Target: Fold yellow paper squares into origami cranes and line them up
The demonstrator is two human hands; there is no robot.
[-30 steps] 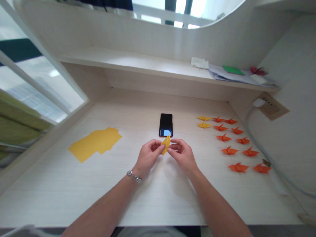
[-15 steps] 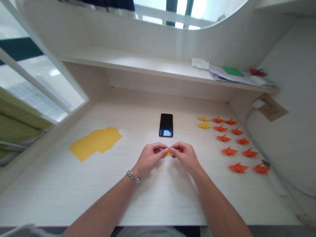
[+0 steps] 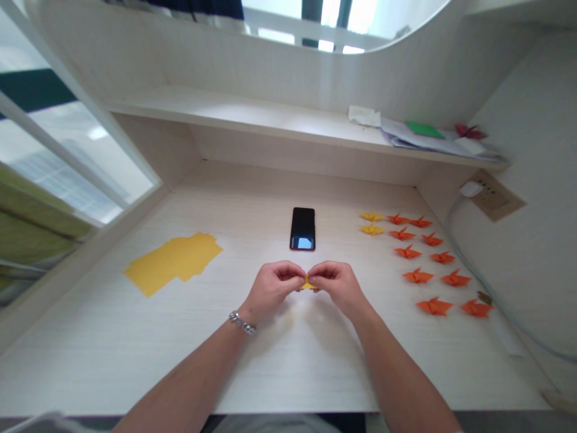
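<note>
Between my two hands is a small folded piece of yellow paper (image 3: 308, 284), mostly covered by fingers. My left hand (image 3: 276, 285) pinches its left side between thumb and fingers. On its other side my right hand (image 3: 337, 284) grips it the same way, the fingertips of both hands almost meeting. The exact shape of the fold is too small and too hidden to make out. Just beyond my hands a black phone (image 3: 303, 229) lies flat on the desk.
Overlapping sheets of yellow paper (image 3: 174, 261) lie at the left. Two yellow paper cranes (image 3: 372, 230) and several orange paper cranes (image 3: 418, 276) stand in rows at the right. A cable runs down from a white plug (image 3: 471, 189) along the right wall. Papers (image 3: 396, 133) rest on the shelf (image 3: 252, 114).
My fingertips have shifted slightly on the yellow paper, and less of it shows at the right. Both hands still hold it in nearly the same place.
</note>
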